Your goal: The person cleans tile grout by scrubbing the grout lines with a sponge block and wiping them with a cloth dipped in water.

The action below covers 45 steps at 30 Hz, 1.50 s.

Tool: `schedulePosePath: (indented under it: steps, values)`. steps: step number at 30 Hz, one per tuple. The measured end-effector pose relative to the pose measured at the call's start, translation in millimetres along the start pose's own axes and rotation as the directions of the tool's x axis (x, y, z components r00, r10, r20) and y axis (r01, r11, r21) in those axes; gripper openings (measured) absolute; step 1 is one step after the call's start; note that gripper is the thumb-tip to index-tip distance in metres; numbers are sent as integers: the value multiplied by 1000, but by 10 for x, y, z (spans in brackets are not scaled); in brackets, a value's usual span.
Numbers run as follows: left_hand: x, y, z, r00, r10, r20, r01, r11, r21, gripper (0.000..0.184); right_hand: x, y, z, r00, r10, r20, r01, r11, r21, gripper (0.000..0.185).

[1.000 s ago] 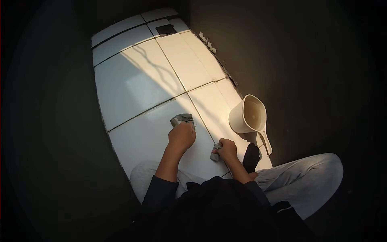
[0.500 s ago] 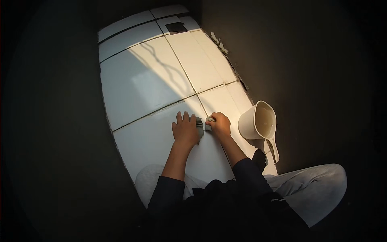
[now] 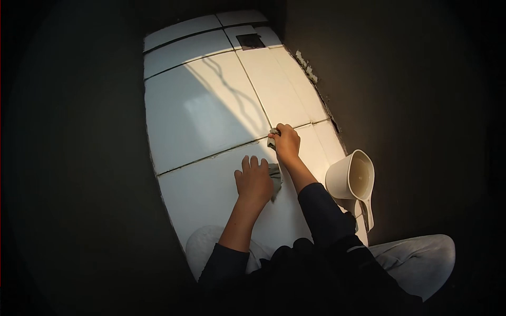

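Observation:
My left hand rests palm down on the white tiles, its fingers somewhat spread. A crumpled grey-green cloth sticks out from under its thumb side; the thumb is hidden. Further forward, my right hand is closed around a small folded piece of grey-green cloth, pressed on the tiles near where the dark joints cross. The two cloth parts look apart; I cannot tell whether they are one piece. To the right of my right forearm stands a white plastic dipper, its handle towards me.
The white tiled surface is lit by a band of sunlight. A dark square drain cover lies near its far end. The right edge is rough, with pale crumbs. My folded leg is at the lower right.
My right hand has moved forward along the tiles with its piece of cloth, away from my left hand. My left hand has hardly moved. The whole view has shifted slightly.

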<state>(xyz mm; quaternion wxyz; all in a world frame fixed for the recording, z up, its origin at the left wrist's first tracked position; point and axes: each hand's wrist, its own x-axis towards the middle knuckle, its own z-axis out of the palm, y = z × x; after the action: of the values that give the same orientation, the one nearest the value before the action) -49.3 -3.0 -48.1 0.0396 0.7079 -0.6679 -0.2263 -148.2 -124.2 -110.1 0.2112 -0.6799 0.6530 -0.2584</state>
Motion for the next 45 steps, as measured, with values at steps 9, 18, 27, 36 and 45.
schedulePosePath:
  steps: [9,18,27,36,45]
  values:
    - [80,-107,134,995,-13,-101,-3,988,-153,31,304,209,158,981,178,-72,-110,827,552,23]
    - [109,-57,65,999,36,-39,-46,956,-291,32,258,592,-834,913,330,240,-269,45,962,43]
    - [109,-40,90,997,63,-33,-71,941,-332,33,634,999,-654,895,433,-105,-199,599,775,27]
    - [113,-40,95,996,85,-40,-93,945,-313,33,754,1257,-231,971,38,-235,-99,962,-254,33]
    - [107,-21,80,994,95,-47,-105,941,-323,31,565,1020,-274,951,-198,-239,114,939,-325,21]
